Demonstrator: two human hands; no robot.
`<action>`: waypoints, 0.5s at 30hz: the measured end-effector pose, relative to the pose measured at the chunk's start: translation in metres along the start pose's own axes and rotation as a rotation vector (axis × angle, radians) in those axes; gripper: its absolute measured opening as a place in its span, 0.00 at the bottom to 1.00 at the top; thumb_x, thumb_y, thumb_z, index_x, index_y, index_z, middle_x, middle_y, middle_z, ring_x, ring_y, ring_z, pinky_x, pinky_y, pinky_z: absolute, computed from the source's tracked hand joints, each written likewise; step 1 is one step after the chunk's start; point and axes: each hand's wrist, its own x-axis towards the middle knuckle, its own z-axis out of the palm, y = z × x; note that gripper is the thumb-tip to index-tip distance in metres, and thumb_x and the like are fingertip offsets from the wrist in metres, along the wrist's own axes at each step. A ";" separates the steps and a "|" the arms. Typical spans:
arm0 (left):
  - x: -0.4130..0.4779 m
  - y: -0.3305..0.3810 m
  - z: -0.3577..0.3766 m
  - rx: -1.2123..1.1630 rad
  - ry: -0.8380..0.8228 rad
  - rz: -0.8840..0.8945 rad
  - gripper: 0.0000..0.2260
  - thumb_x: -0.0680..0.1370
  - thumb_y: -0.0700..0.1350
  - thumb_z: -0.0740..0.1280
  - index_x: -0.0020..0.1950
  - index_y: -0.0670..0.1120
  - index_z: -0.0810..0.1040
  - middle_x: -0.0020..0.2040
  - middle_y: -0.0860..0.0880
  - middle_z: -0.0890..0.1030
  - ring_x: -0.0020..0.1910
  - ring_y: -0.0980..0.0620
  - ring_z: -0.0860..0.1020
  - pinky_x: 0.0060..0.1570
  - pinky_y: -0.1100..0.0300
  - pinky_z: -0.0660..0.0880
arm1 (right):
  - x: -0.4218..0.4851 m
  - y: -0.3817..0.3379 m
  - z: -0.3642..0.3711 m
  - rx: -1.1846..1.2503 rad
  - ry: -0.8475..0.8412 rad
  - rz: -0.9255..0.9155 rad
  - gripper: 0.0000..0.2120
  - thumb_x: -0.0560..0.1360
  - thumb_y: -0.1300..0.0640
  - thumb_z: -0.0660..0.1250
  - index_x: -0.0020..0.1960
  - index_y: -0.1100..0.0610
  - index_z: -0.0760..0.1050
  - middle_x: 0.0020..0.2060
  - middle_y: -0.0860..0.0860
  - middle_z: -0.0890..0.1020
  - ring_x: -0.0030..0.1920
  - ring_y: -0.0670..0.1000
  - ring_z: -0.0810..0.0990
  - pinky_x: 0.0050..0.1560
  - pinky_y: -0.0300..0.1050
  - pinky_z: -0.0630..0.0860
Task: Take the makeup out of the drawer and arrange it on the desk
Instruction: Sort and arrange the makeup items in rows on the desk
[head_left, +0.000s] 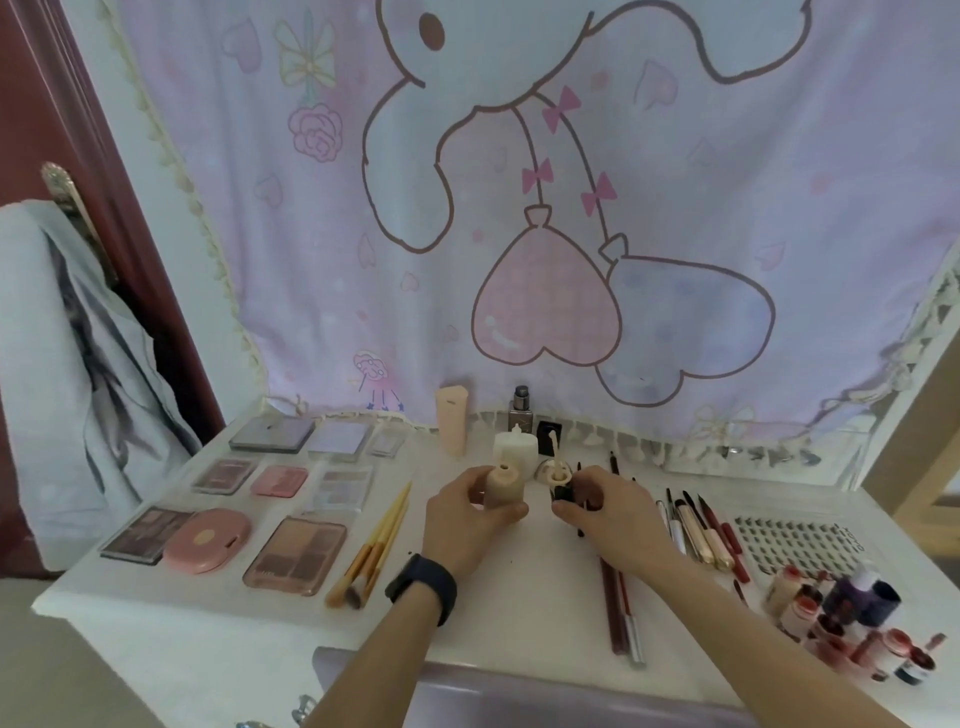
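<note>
Left hand (467, 517) grips beige bottle (503, 488); right hand (602, 506) pinches small black item (563, 492). Lash tray (795, 540) print blurred, unreadable. Palettes (296, 556) left on tabletop (519, 613), pencils (696, 530) right.

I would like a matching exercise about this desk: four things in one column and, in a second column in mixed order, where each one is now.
1. round pink plastic compact
2. beige plastic bottle
3. small black object
4. cluster of small, mostly red jars

A. in the grip of the right hand
B. at the front right corner of the white desk
C. in the grip of the left hand
D. lying flat on the desk's left side

Pairs: 1-D, 2-C, 3-A, 4-B
</note>
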 end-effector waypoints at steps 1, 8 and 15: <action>0.003 -0.002 0.003 0.001 0.001 0.004 0.21 0.67 0.51 0.80 0.55 0.62 0.76 0.49 0.63 0.79 0.48 0.67 0.76 0.41 0.80 0.68 | 0.003 0.002 0.003 -0.011 0.003 0.012 0.09 0.75 0.45 0.73 0.47 0.41 0.73 0.42 0.39 0.79 0.45 0.44 0.78 0.42 0.39 0.70; 0.013 -0.013 0.012 0.010 0.044 0.042 0.22 0.67 0.48 0.80 0.59 0.58 0.78 0.52 0.59 0.78 0.50 0.64 0.76 0.44 0.76 0.70 | 0.017 0.008 0.016 -0.182 0.054 0.054 0.11 0.75 0.42 0.69 0.53 0.45 0.76 0.47 0.42 0.82 0.59 0.52 0.71 0.49 0.48 0.70; 0.008 -0.015 0.019 0.032 0.093 0.028 0.23 0.69 0.50 0.79 0.62 0.54 0.78 0.54 0.57 0.81 0.52 0.59 0.78 0.54 0.61 0.75 | 0.018 0.007 0.022 -0.304 0.076 0.071 0.15 0.74 0.39 0.67 0.57 0.44 0.79 0.52 0.46 0.81 0.63 0.55 0.68 0.50 0.48 0.69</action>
